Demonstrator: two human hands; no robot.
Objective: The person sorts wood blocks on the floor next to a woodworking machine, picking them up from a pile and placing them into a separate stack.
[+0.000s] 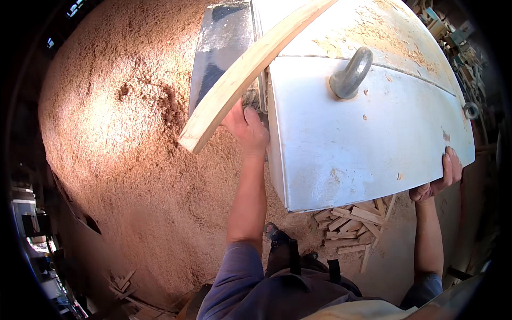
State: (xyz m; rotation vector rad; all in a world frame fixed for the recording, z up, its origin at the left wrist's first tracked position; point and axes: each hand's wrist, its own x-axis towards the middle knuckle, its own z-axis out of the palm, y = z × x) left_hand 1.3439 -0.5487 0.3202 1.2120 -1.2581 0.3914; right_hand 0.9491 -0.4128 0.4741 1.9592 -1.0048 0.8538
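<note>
A long pale wooden plank point(242, 77) runs slantwise from the machine's top, its near end sticking out past the left side. My left hand point(246, 128) is under the plank, close to the machine's left edge. The thumb shows, but the wood hides most of the fingers, so I cannot tell whether they grip it. On the right, my right hand point(442, 173) is closed over the near edge of the white metal machine cover point(341, 138), fingertips on its top face. A grey metal lifting ring point(352, 74) stands on the cover between my hands.
Wood shavings point(122, 176) cover the floor in a large heap on the left. A dark metal table point(221, 48) extends at the machine's left. Short wood offcuts point(354, 226) lie piled below the machine's front. A smaller ring point(471, 111) sits at the cover's right edge.
</note>
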